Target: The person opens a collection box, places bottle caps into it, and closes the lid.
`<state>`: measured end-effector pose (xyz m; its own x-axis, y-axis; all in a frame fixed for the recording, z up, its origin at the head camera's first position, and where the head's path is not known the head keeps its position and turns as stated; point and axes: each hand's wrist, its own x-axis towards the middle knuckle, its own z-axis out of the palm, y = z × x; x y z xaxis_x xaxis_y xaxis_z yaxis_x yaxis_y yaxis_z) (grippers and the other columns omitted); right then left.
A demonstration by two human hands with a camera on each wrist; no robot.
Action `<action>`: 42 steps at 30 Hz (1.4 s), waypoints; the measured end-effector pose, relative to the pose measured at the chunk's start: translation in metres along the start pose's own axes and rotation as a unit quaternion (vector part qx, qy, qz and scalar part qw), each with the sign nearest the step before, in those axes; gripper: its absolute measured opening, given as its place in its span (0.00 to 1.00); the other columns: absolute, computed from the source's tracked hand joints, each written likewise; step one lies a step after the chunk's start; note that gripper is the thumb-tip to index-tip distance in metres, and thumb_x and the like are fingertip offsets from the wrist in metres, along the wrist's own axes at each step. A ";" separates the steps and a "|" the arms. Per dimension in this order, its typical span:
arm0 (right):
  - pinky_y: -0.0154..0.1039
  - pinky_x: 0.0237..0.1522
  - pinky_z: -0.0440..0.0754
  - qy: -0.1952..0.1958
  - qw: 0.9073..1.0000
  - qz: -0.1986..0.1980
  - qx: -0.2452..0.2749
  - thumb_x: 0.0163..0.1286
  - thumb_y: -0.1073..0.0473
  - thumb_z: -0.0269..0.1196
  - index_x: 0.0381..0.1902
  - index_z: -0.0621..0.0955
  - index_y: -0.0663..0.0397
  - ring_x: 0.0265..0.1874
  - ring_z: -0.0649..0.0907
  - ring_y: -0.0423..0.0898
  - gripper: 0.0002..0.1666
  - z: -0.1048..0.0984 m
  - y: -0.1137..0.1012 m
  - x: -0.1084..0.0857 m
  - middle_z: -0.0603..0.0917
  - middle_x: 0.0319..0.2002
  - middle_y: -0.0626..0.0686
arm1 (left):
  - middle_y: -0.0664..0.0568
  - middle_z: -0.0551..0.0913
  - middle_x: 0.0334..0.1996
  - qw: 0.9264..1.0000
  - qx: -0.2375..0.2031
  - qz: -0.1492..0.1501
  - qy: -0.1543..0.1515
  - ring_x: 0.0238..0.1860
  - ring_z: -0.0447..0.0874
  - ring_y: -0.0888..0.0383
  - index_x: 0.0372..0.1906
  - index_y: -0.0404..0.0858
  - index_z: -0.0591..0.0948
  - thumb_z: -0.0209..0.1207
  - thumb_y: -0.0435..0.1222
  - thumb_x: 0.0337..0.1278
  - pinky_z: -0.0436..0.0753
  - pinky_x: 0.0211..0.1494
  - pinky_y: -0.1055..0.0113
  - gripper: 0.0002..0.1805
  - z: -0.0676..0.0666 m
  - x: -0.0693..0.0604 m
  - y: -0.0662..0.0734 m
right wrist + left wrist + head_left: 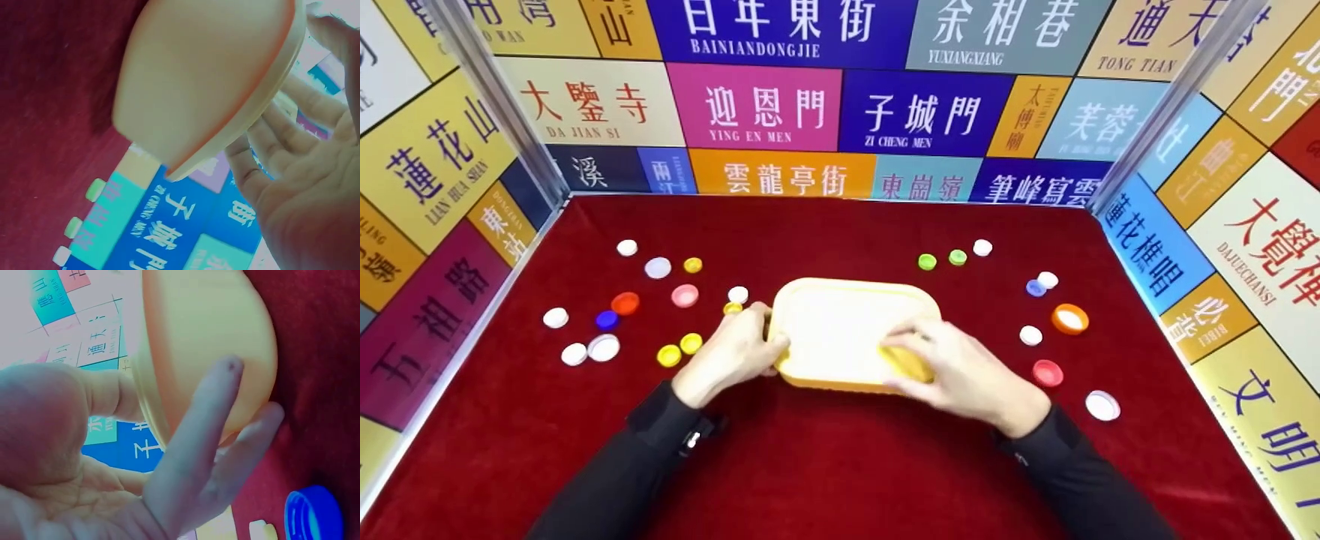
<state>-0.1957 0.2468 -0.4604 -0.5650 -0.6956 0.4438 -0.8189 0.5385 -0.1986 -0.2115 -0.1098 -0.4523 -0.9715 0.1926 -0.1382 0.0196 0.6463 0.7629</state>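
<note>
Tub (832, 322): on red counter (840, 472); glare, I can't read its inside.
Left grip (741, 341): pinching tub's left end.
Right grip (960, 367): pinching a yellow piece (909, 364), part-covered, unidentifiable.
Caps (685, 295): scattered either side, yellow one (732, 307) beside left grip.

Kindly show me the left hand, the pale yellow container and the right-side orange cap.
Left hand (735, 348), head view, back of the hand.
Pale yellow container (208, 326), left wrist view, side wall.
Orange cap (1069, 319), head view, white middle.
</note>
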 end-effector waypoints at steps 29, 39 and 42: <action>0.41 0.45 0.94 0.027 0.994 -0.061 -0.087 0.73 0.53 0.83 0.54 0.97 0.42 0.51 0.93 0.46 0.13 -0.008 -0.023 0.004 0.96 0.54 0.42 | 0.37 0.93 0.51 0.997 -0.075 0.004 0.016 0.37 1.00 0.51 0.71 0.30 0.82 0.59 0.36 0.80 0.98 0.37 0.61 0.23 0.010 0.002 -0.009; 0.41 0.44 0.93 0.021 0.984 -0.079 -0.161 0.74 0.52 0.81 0.58 0.95 0.42 0.54 0.92 0.47 0.16 -0.019 -0.028 0.008 0.95 0.56 0.41 | 0.38 0.94 0.52 0.996 -0.084 0.003 0.008 0.33 1.00 0.52 0.69 0.33 0.84 0.61 0.52 0.90 0.98 0.40 0.59 0.26 0.002 0.004 -0.012; 0.40 0.40 0.93 0.028 0.975 -0.093 -0.200 0.74 0.53 0.81 0.59 0.94 0.42 0.53 0.91 0.47 0.18 -0.020 -0.030 0.010 0.95 0.56 0.42 | 0.37 0.93 0.55 0.995 -0.102 -0.002 0.001 0.35 1.01 0.51 0.70 0.33 0.84 0.59 0.54 0.91 0.99 0.41 0.58 0.29 0.000 0.005 -0.012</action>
<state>-0.1743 0.2329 -0.4329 -0.3955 -0.7778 0.4884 -0.7951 0.5561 0.2418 -0.2163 -0.1164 -0.4623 -0.9718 0.1897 -0.1402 -0.0317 0.4838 0.8746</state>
